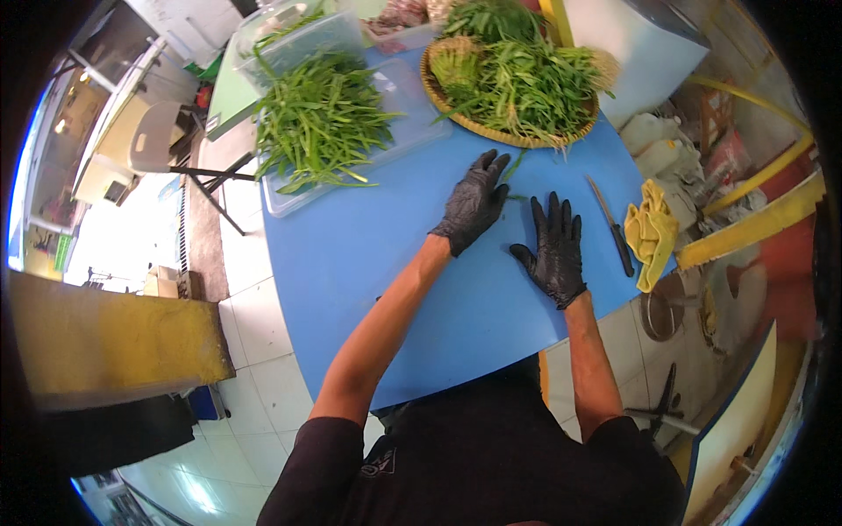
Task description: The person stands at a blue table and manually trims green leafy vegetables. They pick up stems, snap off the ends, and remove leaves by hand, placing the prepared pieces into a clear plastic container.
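Black gloves on left hand (474, 203) and right hand (554, 250), black short sleeves

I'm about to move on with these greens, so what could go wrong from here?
1. The knife lies bare on the blue table close beside the right hand; a sideways sweep might catch the blade.
2. The yellow cloth hangs over the table's edge and could slip off.
3. The cut greens spill over their clear tray, so loose stems may drop.

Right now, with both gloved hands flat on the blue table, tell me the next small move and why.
Probably slide the left hand forward to the woven basket and pull out a bunch of greens. Both hands are open and empty, the right hand rests near the knife, and only a stray stem lies between them.
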A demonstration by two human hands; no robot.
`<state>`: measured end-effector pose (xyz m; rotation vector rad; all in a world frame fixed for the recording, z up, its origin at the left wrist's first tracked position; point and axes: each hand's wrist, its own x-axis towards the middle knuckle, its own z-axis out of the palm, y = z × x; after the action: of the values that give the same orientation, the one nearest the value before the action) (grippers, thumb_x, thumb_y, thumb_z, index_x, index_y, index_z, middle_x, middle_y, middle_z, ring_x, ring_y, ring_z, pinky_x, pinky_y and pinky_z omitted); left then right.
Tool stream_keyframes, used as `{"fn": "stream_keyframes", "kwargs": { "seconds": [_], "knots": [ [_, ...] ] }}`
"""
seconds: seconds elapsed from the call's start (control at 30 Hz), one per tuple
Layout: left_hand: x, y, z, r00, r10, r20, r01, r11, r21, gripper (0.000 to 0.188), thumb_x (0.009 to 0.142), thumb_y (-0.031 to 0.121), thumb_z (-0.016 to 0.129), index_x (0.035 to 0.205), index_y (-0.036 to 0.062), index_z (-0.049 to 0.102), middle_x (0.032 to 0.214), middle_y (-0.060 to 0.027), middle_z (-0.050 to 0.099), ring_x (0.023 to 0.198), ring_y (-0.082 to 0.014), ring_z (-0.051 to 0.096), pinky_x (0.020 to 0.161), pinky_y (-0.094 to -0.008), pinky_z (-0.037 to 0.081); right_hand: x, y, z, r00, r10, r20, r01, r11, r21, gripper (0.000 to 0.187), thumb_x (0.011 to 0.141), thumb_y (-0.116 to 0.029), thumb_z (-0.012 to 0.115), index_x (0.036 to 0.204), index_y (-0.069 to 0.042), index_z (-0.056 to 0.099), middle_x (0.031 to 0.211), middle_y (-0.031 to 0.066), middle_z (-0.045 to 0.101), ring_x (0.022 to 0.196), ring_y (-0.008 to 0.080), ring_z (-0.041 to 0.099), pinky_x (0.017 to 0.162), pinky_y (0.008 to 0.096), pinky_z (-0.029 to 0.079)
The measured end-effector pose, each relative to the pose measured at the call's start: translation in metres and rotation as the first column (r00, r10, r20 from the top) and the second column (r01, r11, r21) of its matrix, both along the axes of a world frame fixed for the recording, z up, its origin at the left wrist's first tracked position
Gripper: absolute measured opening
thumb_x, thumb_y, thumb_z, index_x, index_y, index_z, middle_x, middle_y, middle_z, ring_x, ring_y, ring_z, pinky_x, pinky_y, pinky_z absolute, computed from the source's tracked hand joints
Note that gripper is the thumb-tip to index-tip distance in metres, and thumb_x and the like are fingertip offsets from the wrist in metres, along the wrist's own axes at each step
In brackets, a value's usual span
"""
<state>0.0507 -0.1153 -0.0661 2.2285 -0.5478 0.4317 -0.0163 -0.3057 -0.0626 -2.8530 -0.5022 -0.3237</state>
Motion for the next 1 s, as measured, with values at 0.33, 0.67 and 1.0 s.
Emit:
{"fn": "stream_keyframes", "kwargs": {
  "seconds": [0.33, 0.67, 1.0],
  "knots": [
    [-0.046, 0.056, 0.008, 0.957, 0.276, -0.087, -0.288, 0.940, -0.182, 0.038, 0.088, 0.017, 0.058, 0.123, 0.0023, 0.052, 0.123, -0.0228, 0.053, 0.113, -0.0380, 0.051, 0.095, -0.0424, 0.043, 0.082, 0.089, 0.011, 0.913, 0.403, 0.060, -0.406, 0.913, 0.043, 0.090, 0.067, -0.050, 0.075, 0.134, -0.002, 0.040, 0.134, 0.0286, 0.038, 0.128, 0.0424, 0.034, 0.106, 0.0494, 0.030],
    [-0.073, 0.081, -0.001, 0.929, 0.337, -0.153, -0.365, 0.902, -0.229, 0.028, 0.091, 0.013, 0.053, 0.118, 0.0075, 0.058, 0.116, -0.0147, 0.059, 0.108, -0.0308, 0.056, 0.098, -0.0381, 0.041, -0.002, 0.048, 0.015, 0.980, 0.107, 0.166, -0.141, 0.967, 0.211, 0.077, 0.066, -0.040, 0.077, 0.126, -0.003, 0.046, 0.131, 0.0238, 0.040, 0.120, 0.0435, 0.038, 0.102, 0.0546, 0.030],
    [-0.067, 0.065, -0.006, 0.986, 0.142, -0.084, -0.158, 0.957, -0.242, 0.024, 0.090, 0.006, 0.054, 0.112, 0.0068, 0.062, 0.108, -0.0104, 0.064, 0.103, -0.0263, 0.059, 0.095, -0.0390, 0.042, 0.027, 0.090, 0.009, 0.974, 0.202, 0.104, -0.205, 0.978, 0.026, 0.079, 0.078, -0.053, 0.063, 0.135, -0.004, 0.040, 0.128, 0.0276, 0.041, 0.120, 0.0460, 0.037, 0.101, 0.0531, 0.030]
  ]
}}
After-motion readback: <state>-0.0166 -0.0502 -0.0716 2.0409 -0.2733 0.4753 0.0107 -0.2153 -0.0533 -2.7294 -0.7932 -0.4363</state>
